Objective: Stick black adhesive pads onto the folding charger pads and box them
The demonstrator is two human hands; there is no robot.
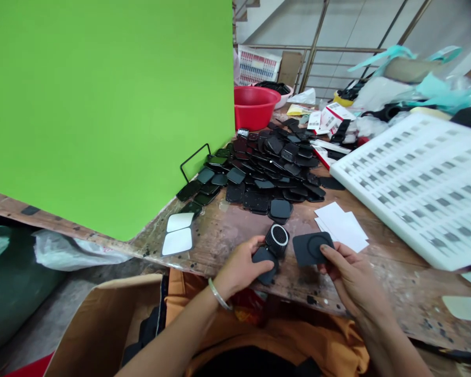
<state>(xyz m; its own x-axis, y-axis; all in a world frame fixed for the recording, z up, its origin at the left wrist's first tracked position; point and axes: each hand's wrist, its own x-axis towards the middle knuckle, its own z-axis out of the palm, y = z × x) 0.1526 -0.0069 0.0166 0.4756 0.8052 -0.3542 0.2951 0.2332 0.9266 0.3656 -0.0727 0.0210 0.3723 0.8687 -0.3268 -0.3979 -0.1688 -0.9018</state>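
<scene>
At the near edge of the wooden table [235, 226], the left hand [241, 266] grasped a dark pad [265, 268], a ringed black part [278, 238] at its far side. The right hand [355, 272] pinched a dark plate [306, 249]. White cards [342, 224] lay beyond; farther off, a black heap [275, 162], then a red basin [254, 111].

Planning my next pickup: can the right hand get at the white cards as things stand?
Probably yes: the white cards lie just beyond the right hand, mostly uncovered, with no barrier visible. It is pinching a dark plate, though, which may hamper grasping.
</scene>
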